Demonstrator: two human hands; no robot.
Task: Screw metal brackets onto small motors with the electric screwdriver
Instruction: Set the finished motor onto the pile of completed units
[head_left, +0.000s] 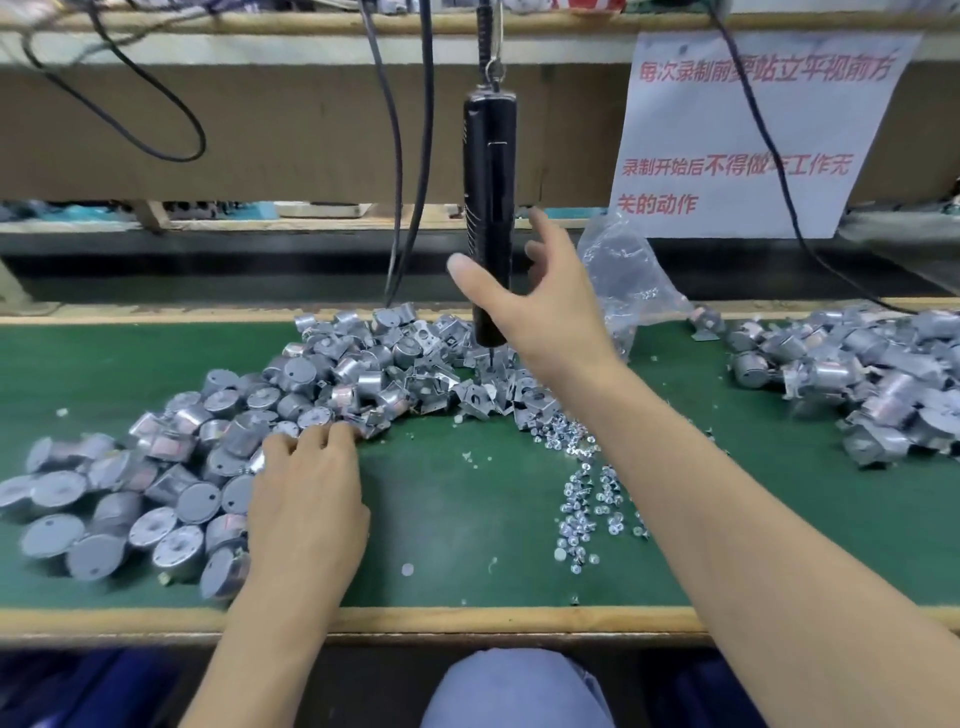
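Left hand (306, 499) is down on the heap of motors (156, 499), fingertips bent into the pile (whether they've actually got one, can't tell). Right hand (540, 301) is up at the hanging electric screwdriver (488, 171), thumb spread on one side of the black barrel, fingers on the other, not closed round it. The bit points down over the loose brackets (478, 395). Screws (587, 499) lie scattered on the green mat (457, 519) beside the right forearm.

Likely factory assembly bench (441, 519): heaped motors (197, 501), hanging screwdriver (488, 208)
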